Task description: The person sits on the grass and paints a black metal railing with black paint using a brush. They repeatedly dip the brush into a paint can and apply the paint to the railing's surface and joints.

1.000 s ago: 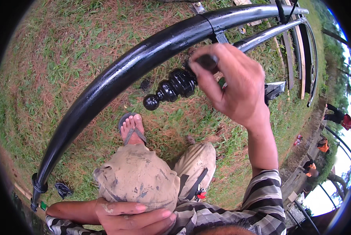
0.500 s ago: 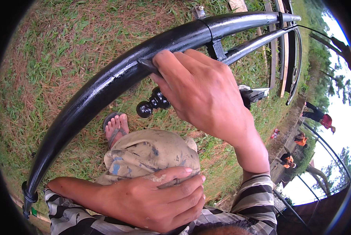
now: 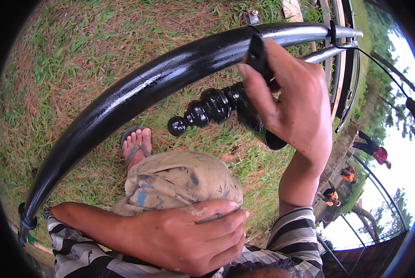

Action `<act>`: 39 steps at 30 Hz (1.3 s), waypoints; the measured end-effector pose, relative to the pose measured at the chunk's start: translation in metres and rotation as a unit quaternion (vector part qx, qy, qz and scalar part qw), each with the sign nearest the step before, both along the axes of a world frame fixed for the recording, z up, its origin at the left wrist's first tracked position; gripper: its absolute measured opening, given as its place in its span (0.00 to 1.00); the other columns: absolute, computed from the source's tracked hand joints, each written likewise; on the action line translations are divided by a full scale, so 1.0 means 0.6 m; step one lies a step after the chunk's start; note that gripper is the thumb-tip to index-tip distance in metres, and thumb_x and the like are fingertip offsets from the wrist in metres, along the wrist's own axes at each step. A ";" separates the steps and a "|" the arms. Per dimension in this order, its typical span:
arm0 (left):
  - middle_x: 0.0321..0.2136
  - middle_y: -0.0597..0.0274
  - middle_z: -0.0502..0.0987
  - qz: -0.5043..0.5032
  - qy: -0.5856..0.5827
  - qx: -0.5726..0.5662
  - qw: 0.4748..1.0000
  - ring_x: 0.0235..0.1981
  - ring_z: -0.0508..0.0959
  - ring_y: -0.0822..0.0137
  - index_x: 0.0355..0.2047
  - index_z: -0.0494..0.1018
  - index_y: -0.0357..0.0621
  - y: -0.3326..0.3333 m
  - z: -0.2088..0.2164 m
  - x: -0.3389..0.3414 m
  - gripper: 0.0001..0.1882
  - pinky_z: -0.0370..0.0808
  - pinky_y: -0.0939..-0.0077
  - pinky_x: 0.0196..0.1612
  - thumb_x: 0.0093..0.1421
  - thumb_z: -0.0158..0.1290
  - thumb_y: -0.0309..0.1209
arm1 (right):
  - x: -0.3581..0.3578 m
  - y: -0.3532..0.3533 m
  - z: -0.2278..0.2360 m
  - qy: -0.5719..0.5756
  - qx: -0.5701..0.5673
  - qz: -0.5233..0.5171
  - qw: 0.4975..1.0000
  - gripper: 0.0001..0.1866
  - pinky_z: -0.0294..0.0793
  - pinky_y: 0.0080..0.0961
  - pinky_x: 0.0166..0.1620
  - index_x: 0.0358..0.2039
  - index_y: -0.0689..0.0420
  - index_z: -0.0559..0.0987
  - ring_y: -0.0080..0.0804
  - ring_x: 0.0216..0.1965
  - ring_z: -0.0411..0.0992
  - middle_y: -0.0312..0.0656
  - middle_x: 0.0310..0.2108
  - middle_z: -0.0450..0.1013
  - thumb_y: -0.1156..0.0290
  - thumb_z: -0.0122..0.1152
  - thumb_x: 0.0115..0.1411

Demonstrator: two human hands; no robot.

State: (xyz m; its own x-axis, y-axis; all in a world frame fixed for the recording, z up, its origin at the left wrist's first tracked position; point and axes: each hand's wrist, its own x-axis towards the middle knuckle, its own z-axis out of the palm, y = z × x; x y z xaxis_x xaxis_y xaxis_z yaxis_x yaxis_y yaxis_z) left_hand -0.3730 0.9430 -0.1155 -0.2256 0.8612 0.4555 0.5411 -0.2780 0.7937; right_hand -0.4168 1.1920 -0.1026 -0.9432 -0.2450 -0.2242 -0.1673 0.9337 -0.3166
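A long curved pipe [image 3: 147, 83], coated in glossy black, arcs from the lower left to the upper right. My right hand [image 3: 295, 88] pinches a small flat black piece [image 3: 257, 54], wet-looking and paint-covered, up against the pipe near a band. Whether it is a brush or a sponge I cannot tell. Below it, a shiny black knobbed finial [image 3: 207, 109] points left, partly behind the hand. Under my right wrist shows a dark rounded shape [image 3: 258, 127], its kind unclear. My left hand [image 3: 189, 238] lies with fingers stretched across my paint-stained trouser knee [image 3: 184, 178].
A thinner pipe [image 3: 316, 56] runs beside the big one at upper right, near wooden planks [image 3: 341, 69]. A small metal bracket [image 3: 252, 17] stands past the pipe. My sandalled foot [image 3: 137, 146] is on the grass [image 3: 96, 46]. Several people [image 3: 379, 155] are far off at right.
My right hand has moved right and slightly up along the pipe with the black piece, uncovering more of the finial. My left hand stays on the knee.
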 end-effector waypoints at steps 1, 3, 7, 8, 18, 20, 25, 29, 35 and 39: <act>0.41 0.70 0.84 -0.009 0.001 0.005 1.000 0.51 0.82 0.73 0.41 0.81 0.50 0.000 -0.001 0.001 0.09 0.74 0.72 0.59 0.63 0.55 0.34 | 0.018 0.007 0.007 0.029 -0.031 -0.058 0.997 0.07 0.78 0.28 0.31 0.42 0.62 0.82 0.35 0.25 0.81 0.44 0.26 0.80 0.73 0.63 0.67; 0.41 0.70 0.84 -0.014 0.003 0.007 1.000 0.51 0.82 0.73 0.40 0.81 0.50 0.002 -0.002 0.003 0.08 0.74 0.72 0.58 0.63 0.55 0.34 | 0.055 0.012 0.005 0.062 -0.085 -0.128 0.986 0.05 0.80 0.24 0.35 0.41 0.62 0.82 0.29 0.30 0.83 0.41 0.32 0.83 0.75 0.62 0.68; 0.41 0.70 0.84 -0.011 0.000 -0.006 1.000 0.50 0.83 0.73 0.40 0.81 0.51 0.006 0.010 0.004 0.07 0.75 0.72 0.57 0.64 0.55 0.34 | 0.123 0.017 -0.005 0.127 -0.125 -0.055 0.982 0.08 0.78 0.30 0.32 0.40 0.62 0.80 0.37 0.29 0.80 0.44 0.29 0.80 0.78 0.68 0.60; 0.41 0.70 0.84 -0.013 0.000 0.003 1.000 0.50 0.83 0.73 0.40 0.81 0.51 0.007 0.001 0.006 0.07 0.75 0.72 0.56 0.65 0.54 0.34 | 0.147 0.018 0.004 0.132 -0.129 -0.081 0.980 0.08 0.79 0.30 0.34 0.39 0.63 0.80 0.38 0.30 0.81 0.44 0.31 0.81 0.79 0.68 0.60; 0.42 0.74 0.84 -0.036 0.036 -0.019 0.999 0.50 0.83 0.76 0.41 0.82 0.55 0.023 0.031 0.013 0.09 0.72 0.73 0.59 0.65 0.54 0.36 | 0.211 0.033 -0.033 0.241 -0.229 -0.136 0.933 0.11 0.81 0.33 0.38 0.38 0.64 0.80 0.42 0.35 0.82 0.48 0.37 0.84 0.85 0.64 0.52; 0.42 0.75 0.84 -0.047 0.048 -0.022 0.998 0.50 0.83 0.77 0.41 0.83 0.56 0.028 0.035 0.013 0.09 0.71 0.73 0.59 0.65 0.53 0.36 | 0.170 0.063 -0.038 0.208 -0.186 -0.097 0.955 0.13 0.79 0.35 0.38 0.39 0.61 0.80 0.44 0.34 0.79 0.46 0.35 0.82 0.86 0.62 0.53; 0.42 0.78 0.85 -0.068 0.106 -0.082 0.989 0.51 0.83 0.79 0.42 0.84 0.58 0.029 0.089 0.023 0.10 0.69 0.73 0.61 0.65 0.53 0.37 | 0.074 0.091 -0.091 0.106 -0.181 0.008 0.978 0.12 0.75 0.46 0.39 0.44 0.58 0.78 0.50 0.38 0.77 0.47 0.31 0.77 0.80 0.60 0.59; 0.40 0.78 0.85 -0.081 0.108 -0.082 0.987 0.51 0.82 0.79 0.41 0.84 0.59 0.022 0.097 0.026 0.10 0.68 0.72 0.62 0.65 0.53 0.37 | 0.093 0.096 -0.059 0.054 -0.156 0.058 0.985 0.12 0.76 0.46 0.39 0.44 0.57 0.77 0.49 0.41 0.77 0.46 0.31 0.77 0.77 0.63 0.58; 0.40 0.70 0.88 -0.026 0.056 -0.068 0.996 0.52 0.85 0.70 0.41 0.85 0.53 -0.010 0.111 0.048 0.09 0.68 0.63 0.66 0.62 0.58 0.32 | 0.241 0.070 -0.047 0.172 -0.144 0.065 0.972 0.13 0.83 0.29 0.37 0.37 0.51 0.78 0.34 0.45 0.78 0.34 0.43 0.80 0.70 0.66 0.50; 0.39 0.71 0.89 -0.064 0.072 -0.088 0.992 0.51 0.85 0.71 0.39 0.84 0.55 -0.004 0.123 0.045 0.06 0.66 0.62 0.67 0.64 0.58 0.33 | 0.362 0.035 -0.124 0.284 -0.193 -0.069 0.937 0.13 0.85 0.31 0.43 0.38 0.54 0.78 0.41 0.47 0.79 0.39 0.47 0.82 0.74 0.68 0.50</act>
